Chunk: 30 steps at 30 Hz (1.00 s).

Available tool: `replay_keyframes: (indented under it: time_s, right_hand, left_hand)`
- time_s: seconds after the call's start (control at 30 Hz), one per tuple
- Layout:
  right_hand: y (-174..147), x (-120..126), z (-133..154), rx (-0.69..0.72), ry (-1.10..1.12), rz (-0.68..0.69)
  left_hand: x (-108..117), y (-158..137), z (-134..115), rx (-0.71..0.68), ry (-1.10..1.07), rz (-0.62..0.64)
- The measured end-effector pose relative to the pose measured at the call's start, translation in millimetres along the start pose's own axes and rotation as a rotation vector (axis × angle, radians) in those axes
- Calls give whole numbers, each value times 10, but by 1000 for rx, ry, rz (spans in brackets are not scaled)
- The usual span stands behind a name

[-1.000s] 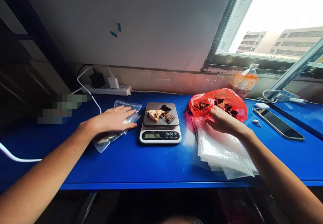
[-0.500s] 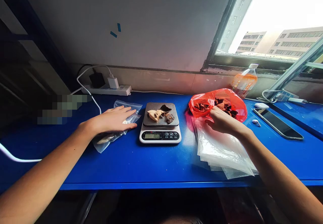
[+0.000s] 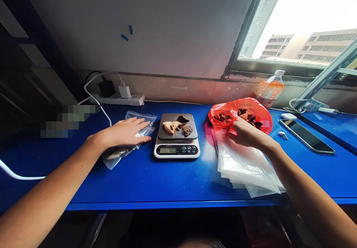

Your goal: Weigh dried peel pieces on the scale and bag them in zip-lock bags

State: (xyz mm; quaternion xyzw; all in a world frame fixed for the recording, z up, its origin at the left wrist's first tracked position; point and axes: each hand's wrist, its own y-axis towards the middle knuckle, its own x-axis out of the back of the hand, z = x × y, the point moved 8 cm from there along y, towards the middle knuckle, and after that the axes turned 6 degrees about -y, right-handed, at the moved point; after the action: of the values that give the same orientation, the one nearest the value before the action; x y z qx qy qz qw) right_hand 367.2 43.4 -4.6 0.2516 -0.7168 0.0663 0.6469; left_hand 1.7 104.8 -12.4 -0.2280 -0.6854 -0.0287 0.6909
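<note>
My left grip (image 3: 126,132) lies spread flat on the zip bag (image 3: 146,118). My right grip (image 3: 247,132) curls at the near rim of the red plastic bag (image 3: 259,108), above clear plastic bags (image 3: 240,166); whether it pinches, I cannot tell. Between my grips sits the digital scale (image 3: 192,142) bearing dried pieces (image 3: 169,127). Light handling, clear of its platform, should serve best.

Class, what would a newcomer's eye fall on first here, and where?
Probably the red bag of dark pieces, toward the back right of the blue table, the right hand at its near edge. Then the white scale in the middle, bearing several pale and dark bits. Left of it, the left hand lies flat over a clear bag.
</note>
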Motion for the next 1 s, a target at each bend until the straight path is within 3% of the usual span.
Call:
replay_keyframes:
  time_s: [0.6,0.87,1.0]
  right_hand:
    - [-66,228,21,-40,15,-18]
    - [-114,424,62,-12,88,-73]
    - [-115,601,222,20,134,-97]
  left_hand:
    - [-19,-9,21,23,-4,23]
    - [86,-44,99,43,-35,-104]
    - [319,-137,-56,-99,-116,-296]
